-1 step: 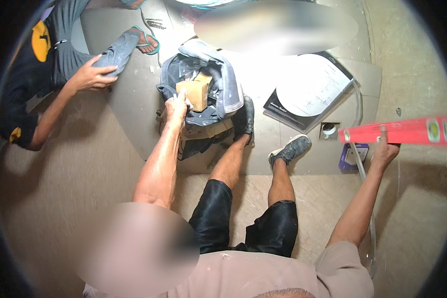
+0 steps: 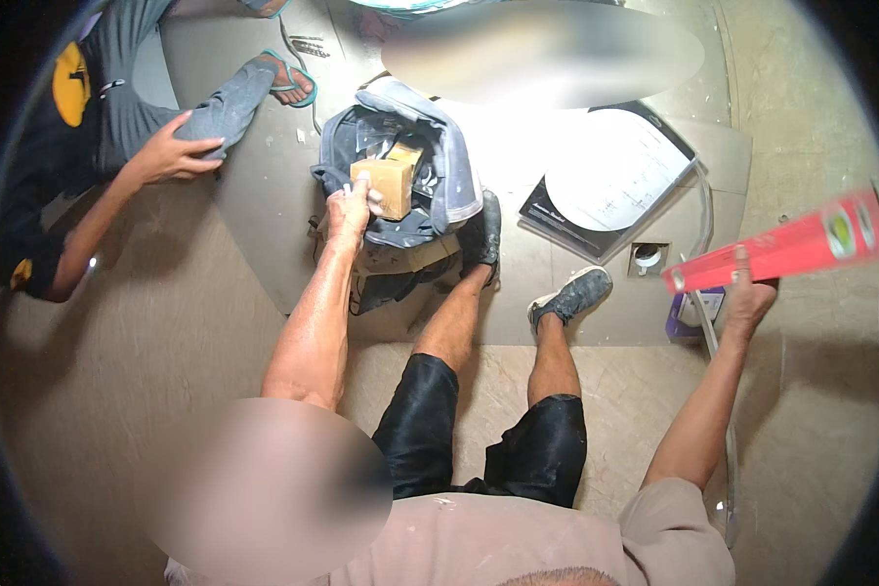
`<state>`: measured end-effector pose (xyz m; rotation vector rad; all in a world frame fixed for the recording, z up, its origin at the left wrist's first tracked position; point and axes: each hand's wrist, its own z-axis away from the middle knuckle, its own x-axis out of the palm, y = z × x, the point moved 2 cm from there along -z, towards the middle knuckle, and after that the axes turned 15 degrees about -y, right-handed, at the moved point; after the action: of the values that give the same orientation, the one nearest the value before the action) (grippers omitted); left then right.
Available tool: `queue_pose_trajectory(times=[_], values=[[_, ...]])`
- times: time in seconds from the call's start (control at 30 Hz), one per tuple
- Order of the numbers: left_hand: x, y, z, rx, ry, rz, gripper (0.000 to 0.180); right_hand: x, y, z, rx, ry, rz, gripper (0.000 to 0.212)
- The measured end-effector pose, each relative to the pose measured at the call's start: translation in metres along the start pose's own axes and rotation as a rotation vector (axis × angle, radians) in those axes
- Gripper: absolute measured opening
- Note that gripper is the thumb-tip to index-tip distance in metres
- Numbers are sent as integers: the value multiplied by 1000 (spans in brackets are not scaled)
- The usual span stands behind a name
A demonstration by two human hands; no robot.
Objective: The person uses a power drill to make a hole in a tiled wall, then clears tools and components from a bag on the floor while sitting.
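Note:
My left hand (image 2: 349,210) is closed at the near left corner of a tan box (image 2: 389,188), its thumb and fingers against it. The box sits in the mouth of a grey-blue cloth bag (image 2: 456,181), with another tan piece (image 2: 405,153) behind it. Out to the right, my right hand (image 2: 749,298) grips a red spirit level (image 2: 786,244) near its left end. The level is raised, slanting up to the right, and its green vial shows near the far end.
A person (image 2: 86,186) crouches at the left, one hand on a knee. Papers (image 2: 620,171) lie on a black flat package (image 2: 562,227). A square floor opening (image 2: 648,258), a purple box (image 2: 689,317) and a grey cable (image 2: 705,327) are right of my feet.
The spirit level has tilted, its far right end swinging upward in my right hand. The tan box and my left hand have shifted only slightly.

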<state>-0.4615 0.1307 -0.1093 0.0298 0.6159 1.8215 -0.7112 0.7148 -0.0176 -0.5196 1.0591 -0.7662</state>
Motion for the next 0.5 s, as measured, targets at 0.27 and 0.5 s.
queue_pose_trajectory(times=[0.27, 0.5], values=[[-3, 24, 4, 10, -136, -28, 27, 164, -105, 39, -199, -886, 36, 46], [-20, 20, 46, 3, -111, 124, 32, 325, -178, 63, -209, -1116, 20, 50]])
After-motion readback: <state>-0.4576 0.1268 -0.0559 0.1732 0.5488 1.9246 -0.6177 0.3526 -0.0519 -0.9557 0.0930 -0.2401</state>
